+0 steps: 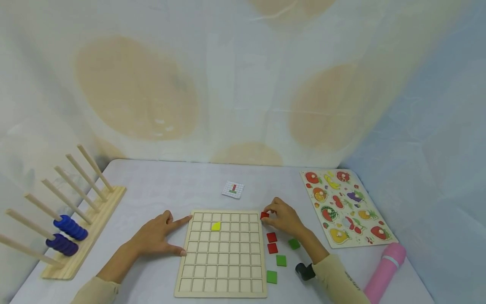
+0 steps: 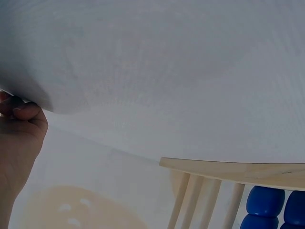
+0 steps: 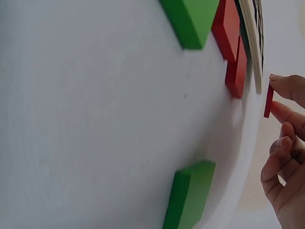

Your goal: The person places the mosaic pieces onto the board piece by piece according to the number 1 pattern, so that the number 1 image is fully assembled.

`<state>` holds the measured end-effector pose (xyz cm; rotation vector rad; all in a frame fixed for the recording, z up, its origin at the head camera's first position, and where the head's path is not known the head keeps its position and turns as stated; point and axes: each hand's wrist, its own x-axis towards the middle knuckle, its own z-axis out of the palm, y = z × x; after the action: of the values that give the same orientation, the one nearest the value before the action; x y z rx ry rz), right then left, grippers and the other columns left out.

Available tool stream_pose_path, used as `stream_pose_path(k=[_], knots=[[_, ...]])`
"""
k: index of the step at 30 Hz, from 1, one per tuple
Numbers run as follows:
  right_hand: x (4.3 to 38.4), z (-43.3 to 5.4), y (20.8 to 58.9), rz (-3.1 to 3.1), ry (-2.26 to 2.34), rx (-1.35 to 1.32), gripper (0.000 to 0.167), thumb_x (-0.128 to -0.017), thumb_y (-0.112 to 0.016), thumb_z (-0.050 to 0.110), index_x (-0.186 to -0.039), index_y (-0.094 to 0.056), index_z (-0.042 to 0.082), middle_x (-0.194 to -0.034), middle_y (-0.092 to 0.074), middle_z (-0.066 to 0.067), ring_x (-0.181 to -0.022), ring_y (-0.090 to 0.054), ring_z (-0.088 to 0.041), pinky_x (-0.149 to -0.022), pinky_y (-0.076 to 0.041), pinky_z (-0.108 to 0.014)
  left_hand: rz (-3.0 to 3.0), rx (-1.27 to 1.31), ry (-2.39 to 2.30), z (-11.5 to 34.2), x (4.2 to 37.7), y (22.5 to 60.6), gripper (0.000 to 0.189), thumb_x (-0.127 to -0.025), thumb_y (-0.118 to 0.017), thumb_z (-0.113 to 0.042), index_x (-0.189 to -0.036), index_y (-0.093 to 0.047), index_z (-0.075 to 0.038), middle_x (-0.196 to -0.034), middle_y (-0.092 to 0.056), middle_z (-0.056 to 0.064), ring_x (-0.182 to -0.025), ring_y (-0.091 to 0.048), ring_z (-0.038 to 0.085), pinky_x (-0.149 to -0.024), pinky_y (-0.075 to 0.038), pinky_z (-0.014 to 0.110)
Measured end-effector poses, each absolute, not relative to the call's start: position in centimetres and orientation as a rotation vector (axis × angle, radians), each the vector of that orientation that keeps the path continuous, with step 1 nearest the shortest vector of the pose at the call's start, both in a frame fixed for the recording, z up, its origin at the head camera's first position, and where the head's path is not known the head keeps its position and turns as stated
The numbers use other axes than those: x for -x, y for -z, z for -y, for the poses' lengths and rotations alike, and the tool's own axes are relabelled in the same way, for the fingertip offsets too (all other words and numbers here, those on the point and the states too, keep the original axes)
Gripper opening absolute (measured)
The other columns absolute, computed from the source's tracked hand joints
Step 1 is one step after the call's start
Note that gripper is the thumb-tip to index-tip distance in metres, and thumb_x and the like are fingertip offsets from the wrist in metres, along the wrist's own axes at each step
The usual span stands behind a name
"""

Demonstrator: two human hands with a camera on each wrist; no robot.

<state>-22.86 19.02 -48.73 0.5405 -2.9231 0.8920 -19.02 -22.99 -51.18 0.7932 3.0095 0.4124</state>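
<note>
Left hand (image 1: 152, 234): spread at board's (image 1: 220, 294) left edge. Red tile (image 1: 264, 215): pinched in right hand (image 1: 285, 218), just off far-right corner — may slip if loosened.

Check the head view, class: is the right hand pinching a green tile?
No, the right hand pinches a red tile near the wooden board.

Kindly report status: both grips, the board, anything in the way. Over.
Left grip touches left edge of grid board. Right grip pinches red tile by board's far right corner. Yellow piece on board. No obstacle seen between tile and board.
</note>
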Motion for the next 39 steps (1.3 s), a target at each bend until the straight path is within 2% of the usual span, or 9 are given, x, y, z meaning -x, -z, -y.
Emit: stream_pose_path(k=[11,17,27,34,39], knots=[[22.2,-16.8,48.3,2.963,-0.92,-0.595,0.024,-0.082,-0.082,0.024,-0.101,-0.075,0.01,-0.088,-0.05,0.006,-0.079,-0.046,-0.01,-0.066,-0.041,-0.022,-3.0,-0.798,-0.429,23.0,19.2,51.4,0.104,-0.062,-0.06,-0.089,-0.149,-0.045,-0.035,-0.09,-0.034,-0.005,-0.073,-0.031,0.009,-0.061,-0.029,0.022],[21.9,-15.4,48.0,2.949,-0.895,-0.717,0.026,-0.083,-0.081,0.026,-0.101,-0.075,0.008,-0.088,-0.051,0.006,-0.076,-0.047,-0.008,-0.064,-0.042,-0.02,-3.006,-0.787,-0.433,22.9,19.2,51.6,0.103,-0.061,-0.06,-0.09,-0.149,-0.045,-0.037,-0.09,-0.034,-0.006,-0.072,-0.031,0.008,-0.061,-0.029,0.022],[21.8,-13.1,47.1,2.936,-0.865,-0.879,0.027,-0.085,-0.079,0.027,-0.104,-0.075,0.009,-0.093,-0.054,0.002,-0.083,-0.054,-0.013,-0.068,-0.044,-0.021,-3.01,-0.787,-0.438,22.8,19.1,51.4,0.103,-0.061,-0.06,-0.09,-0.148,-0.046,-0.036,-0.09,-0.034,-0.006,-0.072,-0.031,0.008,-0.061,-0.029,0.022],[21.8,-11.6,46.6,2.957,-0.854,-0.957,0.024,-0.086,-0.077,0.026,-0.105,-0.075,0.011,-0.094,-0.054,0.0,-0.075,-0.045,-0.007,-0.067,-0.041,-0.021,-3.007,-0.784,-0.444,22.7,19.0,51.1,0.103,-0.061,-0.061,-0.089,-0.148,-0.047,-0.035,-0.09,-0.034,-0.006,-0.072,-0.031,0.008,-0.062,-0.029,0.022],[21.7,-10.7,46.9,2.959,-0.834,-0.968,0.024,-0.087,-0.077,0.028,-0.104,-0.076,0.012,-0.092,-0.052,0.003,-0.075,-0.044,-0.005,-0.067,-0.04,-0.02,-3.016,-0.782,-0.44,22.8,19.0,51.2,0.103,-0.061,-0.06,-0.09,-0.148,-0.047,-0.036,-0.09,-0.034,-0.006,-0.072,-0.031,0.008,-0.062,-0.029,0.022]])
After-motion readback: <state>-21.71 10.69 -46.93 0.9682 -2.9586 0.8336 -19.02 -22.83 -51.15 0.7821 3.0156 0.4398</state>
